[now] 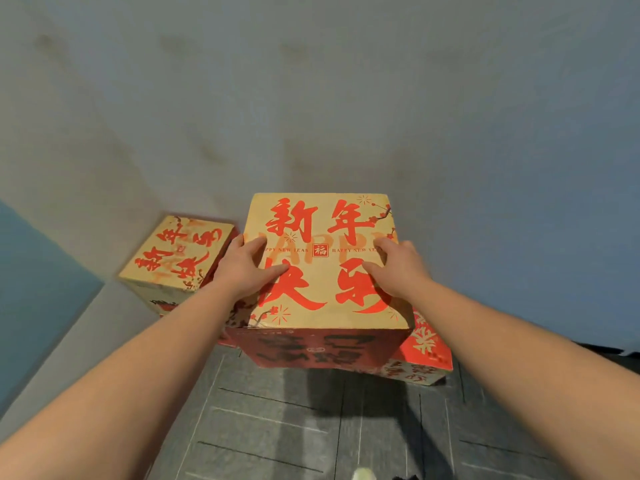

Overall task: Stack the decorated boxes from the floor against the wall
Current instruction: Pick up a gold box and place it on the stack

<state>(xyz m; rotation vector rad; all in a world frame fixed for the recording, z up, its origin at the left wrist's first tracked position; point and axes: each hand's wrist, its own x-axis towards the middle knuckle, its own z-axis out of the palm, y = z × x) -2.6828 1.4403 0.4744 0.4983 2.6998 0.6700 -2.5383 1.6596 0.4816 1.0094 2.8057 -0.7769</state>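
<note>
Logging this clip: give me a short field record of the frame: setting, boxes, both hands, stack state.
setting: grey tiled floor meeting a plain wall
top box: gold lid with red characters, resting on a lower box by the wall
side box: same print, to the left, apart from the stack
left hand: flat on the top box lid
right hand: flat on the lid
stack state: at least two boxes high

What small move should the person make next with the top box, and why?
Probably slide the top box back toward the wall: both the left hand and right hand rest flat on its lid, and its front seems to overhang the box below.
</note>
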